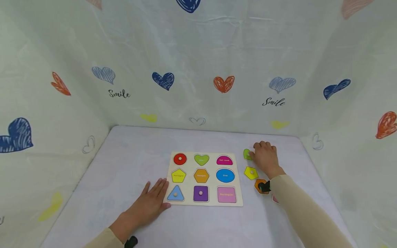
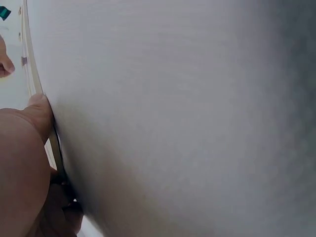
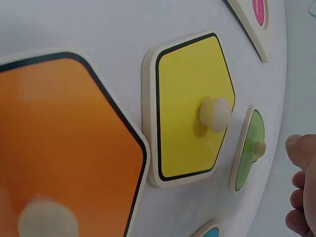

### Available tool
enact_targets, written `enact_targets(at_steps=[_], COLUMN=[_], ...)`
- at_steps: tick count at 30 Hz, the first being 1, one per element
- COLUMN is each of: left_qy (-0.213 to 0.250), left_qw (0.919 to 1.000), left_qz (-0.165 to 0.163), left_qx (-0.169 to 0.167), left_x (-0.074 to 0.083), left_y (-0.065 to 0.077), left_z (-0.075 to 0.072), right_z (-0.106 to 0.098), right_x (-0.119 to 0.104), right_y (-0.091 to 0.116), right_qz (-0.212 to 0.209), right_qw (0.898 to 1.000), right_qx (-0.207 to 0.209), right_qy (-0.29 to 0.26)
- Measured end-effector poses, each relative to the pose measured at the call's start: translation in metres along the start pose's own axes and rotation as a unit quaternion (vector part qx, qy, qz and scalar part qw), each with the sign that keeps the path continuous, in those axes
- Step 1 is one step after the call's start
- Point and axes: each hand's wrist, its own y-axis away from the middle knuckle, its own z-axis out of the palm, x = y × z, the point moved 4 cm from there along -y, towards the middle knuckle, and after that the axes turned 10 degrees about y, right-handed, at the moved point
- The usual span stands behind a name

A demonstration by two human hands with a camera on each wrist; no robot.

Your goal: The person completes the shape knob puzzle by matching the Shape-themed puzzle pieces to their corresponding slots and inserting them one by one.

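Note:
A wooden shape puzzle board [image 1: 190, 166] lies on the table. Knobs stand on its red circle [image 1: 180, 159], blue triangle [image 1: 175, 193] and purple square [image 1: 201, 193]. My left hand [image 1: 149, 203] rests at the board's lower left corner, fingers straight along the left edge, thumb by the bottom edge. Right of the board, my right hand [image 1: 265, 158] is over the table beside a green knobbed piece [image 1: 247, 154]. In the right wrist view its loosely curled fingers hold nothing, with a gap between the thumb [image 3: 300, 148] and the green piece's knob [image 3: 259, 148].
A yellow pentagon piece [image 1: 251, 173] and an orange hexagon piece [image 1: 260, 186] lie nearer, touching or almost touching. A pink piece [image 1: 275, 199] is mostly hidden under the right sleeve. The right wrist view shows part of a blue piece [image 3: 212, 232]. A heart-patterned curtain [image 1: 198, 62] encloses the table.

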Motion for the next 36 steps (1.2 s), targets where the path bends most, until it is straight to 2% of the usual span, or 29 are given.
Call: enact_targets(at_steps=[7,15,19,23,28,36], left_qy=[-0.002,-0.012,-0.004,0.003,-0.015,-0.019], left_qw=[1.0000,0.9999,1.0000,1.0000,0.9999,0.9998], left_qz=[0.001,-0.002,-0.001,0.002,0.001,0.005], left_qx=[0.002,-0.001,-0.003,-0.002,0.000,0.004], left_x=[0.000,0.000,0.002,0.003,0.000,-0.003], left_y=[0.001,-0.002,0.001,0.003,0.000,-0.001], left_z=[0.001,0.002,-0.001,-0.002,0.002,0.003], right_z=[0.012,0.019,0.022,0.023,0.020,-0.002], right_x=[-0.008,-0.007,-0.008,-0.009,-0.013,-0.035], right_y=[-0.006,-0.005,-0.005,-0.006,-0.007,-0.014], right_qz=[-0.017,-0.006,-0.007,-0.008,-0.011,-0.038], right_qw=[0.999,0.998,0.997,0.997,0.998,0.999], right_qx=[-0.016,-0.056,-0.061,-0.059,-0.038,-0.007], right_qy=[0.027,0.041,0.046,0.044,0.039,0.038])
